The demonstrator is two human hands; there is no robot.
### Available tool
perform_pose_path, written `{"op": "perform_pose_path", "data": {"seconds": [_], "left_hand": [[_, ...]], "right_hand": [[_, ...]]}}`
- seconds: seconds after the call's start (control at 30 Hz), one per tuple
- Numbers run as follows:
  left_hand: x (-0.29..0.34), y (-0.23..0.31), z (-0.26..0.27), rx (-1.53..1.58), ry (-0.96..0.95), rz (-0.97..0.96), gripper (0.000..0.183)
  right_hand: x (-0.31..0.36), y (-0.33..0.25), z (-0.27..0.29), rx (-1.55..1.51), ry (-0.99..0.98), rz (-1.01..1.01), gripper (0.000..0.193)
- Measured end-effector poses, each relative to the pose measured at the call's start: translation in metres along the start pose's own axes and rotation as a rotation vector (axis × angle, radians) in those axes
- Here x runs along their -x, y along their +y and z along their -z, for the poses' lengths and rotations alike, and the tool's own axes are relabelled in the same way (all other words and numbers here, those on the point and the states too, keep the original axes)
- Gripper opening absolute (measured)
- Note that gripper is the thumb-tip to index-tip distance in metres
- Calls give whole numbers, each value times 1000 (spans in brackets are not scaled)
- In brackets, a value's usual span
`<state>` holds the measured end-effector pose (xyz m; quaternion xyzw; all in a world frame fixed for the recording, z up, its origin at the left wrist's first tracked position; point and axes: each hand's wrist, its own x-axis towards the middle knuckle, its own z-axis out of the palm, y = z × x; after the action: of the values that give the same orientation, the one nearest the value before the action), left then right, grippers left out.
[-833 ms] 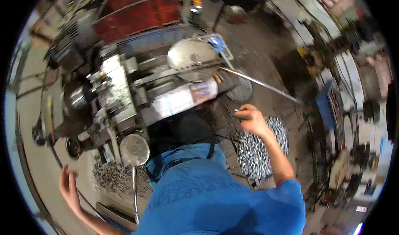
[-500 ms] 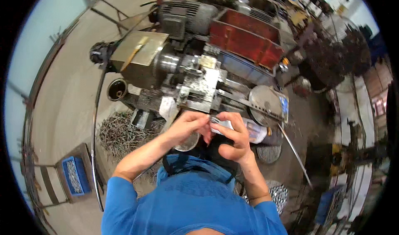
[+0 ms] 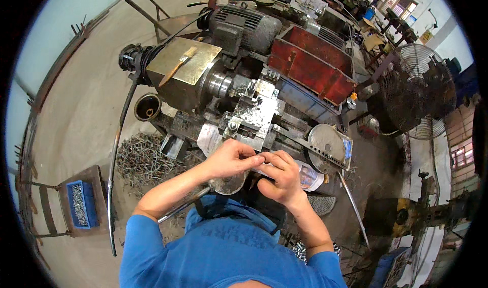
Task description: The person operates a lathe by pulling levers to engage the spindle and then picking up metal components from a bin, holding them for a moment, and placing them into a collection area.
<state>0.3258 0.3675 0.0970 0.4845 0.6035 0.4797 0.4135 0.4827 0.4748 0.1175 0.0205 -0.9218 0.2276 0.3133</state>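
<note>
In front of the lathe's carriage [image 3: 256, 112], my two hands meet at the fingertips. My left hand [image 3: 229, 158] comes in from the left, its thumb and fingers pinched together. Against its fingertips, my right hand [image 3: 282, 178] has its fingers curled. A small shiny metal part, visible between the fingers a moment ago, is now mostly hidden by them. Left of the carriage is the lathe's chuck end [image 3: 219, 84], bright and round. Just below my left hand shows a round metal pan [image 3: 229, 184].
A wooden-handled brush [image 3: 178, 66] lies on the headstock cover [image 3: 190, 54]. A red metal bin [image 3: 310, 66] stands behind the carriage. Metal shavings [image 3: 140, 161] are heaped at left, near a blue crate [image 3: 93, 204] of small parts. A large fan [image 3: 419, 84] stands at right.
The view has shifted, so the machine appears slightly lower and further right. My fingers have closed together over the small shiny part, which showed between them before.
</note>
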Motion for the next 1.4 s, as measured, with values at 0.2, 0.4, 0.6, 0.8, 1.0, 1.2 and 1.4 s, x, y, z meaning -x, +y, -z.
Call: {"op": "perform_pose_path", "data": {"seconds": [0.2, 0.4, 0.6, 0.8, 1.0, 1.2, 1.4], "left_hand": [[9, 15, 32, -89, 32, 1, 38], [59, 24, 104, -169, 261, 102, 32], [160, -8, 189, -1090, 771, 300, 29], [241, -65, 197, -1086, 800, 625, 31], [238, -106, 176, -1032, 932, 606, 35], [239, -118, 188, -1064, 914, 649, 29], [301, -155, 299, -1522, 859, 731, 7]], "right_hand": [[-38, 9, -1, -92, -208, 72, 33], [-104, 48, -22, 38, -320, 109, 33], [-159, 102, -81, 649, -511, 102, 17], [-161, 108, -94, 667, -539, 60, 14], [-167, 106, -97, 628, -565, 27, 17], [-175, 97, -102, 563, -606, -193, 22], [-176, 103, -109, 545, -612, -265, 25]]}}
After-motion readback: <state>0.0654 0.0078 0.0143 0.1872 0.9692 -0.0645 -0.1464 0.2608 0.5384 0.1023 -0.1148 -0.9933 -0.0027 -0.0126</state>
